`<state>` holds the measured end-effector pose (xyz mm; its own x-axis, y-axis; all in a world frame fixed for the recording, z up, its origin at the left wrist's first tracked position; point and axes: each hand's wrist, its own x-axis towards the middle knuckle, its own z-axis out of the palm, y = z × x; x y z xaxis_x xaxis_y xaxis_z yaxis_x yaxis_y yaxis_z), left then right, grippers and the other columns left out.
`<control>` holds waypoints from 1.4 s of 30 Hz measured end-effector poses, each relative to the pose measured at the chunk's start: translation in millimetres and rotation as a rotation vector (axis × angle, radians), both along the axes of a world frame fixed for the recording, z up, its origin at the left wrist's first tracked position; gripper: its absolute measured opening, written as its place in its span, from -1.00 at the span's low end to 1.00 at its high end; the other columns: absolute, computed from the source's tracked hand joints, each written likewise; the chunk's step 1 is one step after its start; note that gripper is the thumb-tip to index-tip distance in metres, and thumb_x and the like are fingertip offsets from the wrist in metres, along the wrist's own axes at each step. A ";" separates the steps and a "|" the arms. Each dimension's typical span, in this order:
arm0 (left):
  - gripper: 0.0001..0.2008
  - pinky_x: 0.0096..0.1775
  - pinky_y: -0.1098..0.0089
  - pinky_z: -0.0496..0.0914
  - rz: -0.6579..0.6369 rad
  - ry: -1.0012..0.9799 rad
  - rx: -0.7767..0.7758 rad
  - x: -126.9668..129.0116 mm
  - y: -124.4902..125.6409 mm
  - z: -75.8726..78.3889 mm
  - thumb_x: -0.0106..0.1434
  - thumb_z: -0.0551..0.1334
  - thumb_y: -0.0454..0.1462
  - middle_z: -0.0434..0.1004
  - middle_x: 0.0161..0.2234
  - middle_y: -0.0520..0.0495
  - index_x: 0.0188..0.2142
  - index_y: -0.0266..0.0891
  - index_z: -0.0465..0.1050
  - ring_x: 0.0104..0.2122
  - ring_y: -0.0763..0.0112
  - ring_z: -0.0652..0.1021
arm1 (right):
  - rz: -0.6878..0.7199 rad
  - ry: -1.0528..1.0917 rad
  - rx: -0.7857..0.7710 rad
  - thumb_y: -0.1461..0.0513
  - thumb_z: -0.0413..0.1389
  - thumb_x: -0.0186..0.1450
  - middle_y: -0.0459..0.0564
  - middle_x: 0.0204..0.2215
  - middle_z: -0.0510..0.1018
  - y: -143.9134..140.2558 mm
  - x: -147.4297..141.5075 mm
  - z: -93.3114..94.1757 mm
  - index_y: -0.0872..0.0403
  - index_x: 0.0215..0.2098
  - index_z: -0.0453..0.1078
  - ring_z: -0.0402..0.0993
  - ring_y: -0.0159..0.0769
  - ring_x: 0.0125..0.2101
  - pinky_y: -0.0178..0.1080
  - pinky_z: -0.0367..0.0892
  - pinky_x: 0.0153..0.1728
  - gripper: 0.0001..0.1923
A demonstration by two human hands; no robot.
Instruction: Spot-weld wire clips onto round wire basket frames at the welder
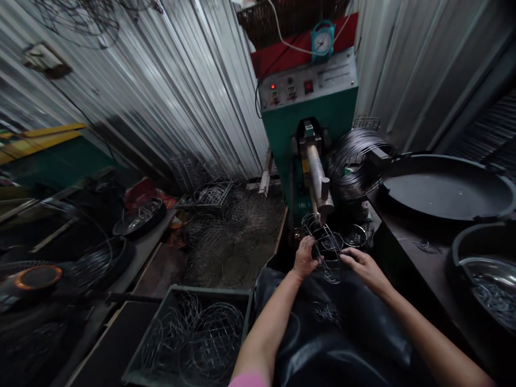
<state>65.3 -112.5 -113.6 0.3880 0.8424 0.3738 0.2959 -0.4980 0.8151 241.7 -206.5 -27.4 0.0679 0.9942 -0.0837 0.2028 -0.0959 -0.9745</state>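
My left hand (305,259) is closed on the near left side of a round wire frame (331,263), built from thin bent metal wires. Pinched together, the fingertips of my right hand (365,269) meet the frame's right edge; whether they also hold a small loose wire is too fine to see. The frame is tilted just below the tip of a spot welder's arm (318,180). Contact between tip and wire cannot be made out. A small pile of short wire pieces (327,312) lies on the black apron (346,344) over my lap.
A green crate (169,287) of wire frames stands to my left. More wire frames (237,242) cover the floor beyond. The green welding machine (278,140) rises ahead, a wire coil (355,161) beside it. A large black pan (443,188) occupies the right-hand bench.
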 end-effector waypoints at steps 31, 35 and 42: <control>-0.36 0.03 0.12 0.30 0.101 -0.027 0.010 8.1 23.7 -0.6 -0.14 0.42 -0.28 0.40 -0.08 -0.17 -0.03 -0.24 0.28 -0.04 0.18 0.43 | -0.039 0.146 -0.094 -0.05 0.22 0.00 -0.05 -0.47 0.51 33.3 0.6 12.8 0.09 -0.32 0.44 0.38 -0.31 -0.47 -0.29 0.28 -0.46 -0.56; -0.29 0.04 0.11 0.29 0.092 -0.053 -0.040 7.7 15.5 -1.3 -0.18 0.45 -0.23 0.39 -0.05 -0.19 -0.01 -0.24 0.28 -0.02 0.16 0.42 | 0.022 0.174 -0.163 -0.06 0.25 -0.04 -0.07 -0.52 0.48 11.5 6.5 5.9 0.10 -0.40 0.41 0.37 -0.33 -0.50 -0.28 0.28 -0.47 -0.57; -0.31 0.02 0.16 0.31 0.106 -0.151 -0.210 12.5 13.7 12.4 -0.18 0.46 -0.22 0.44 -0.08 -0.16 -0.03 -0.24 0.29 -0.05 0.20 0.45 | 0.003 0.158 -0.091 -0.08 0.24 -0.04 -0.08 -0.51 0.47 33.1 1.7 17.6 0.08 -0.42 0.39 0.37 -0.32 -0.48 -0.29 0.28 -0.44 -0.57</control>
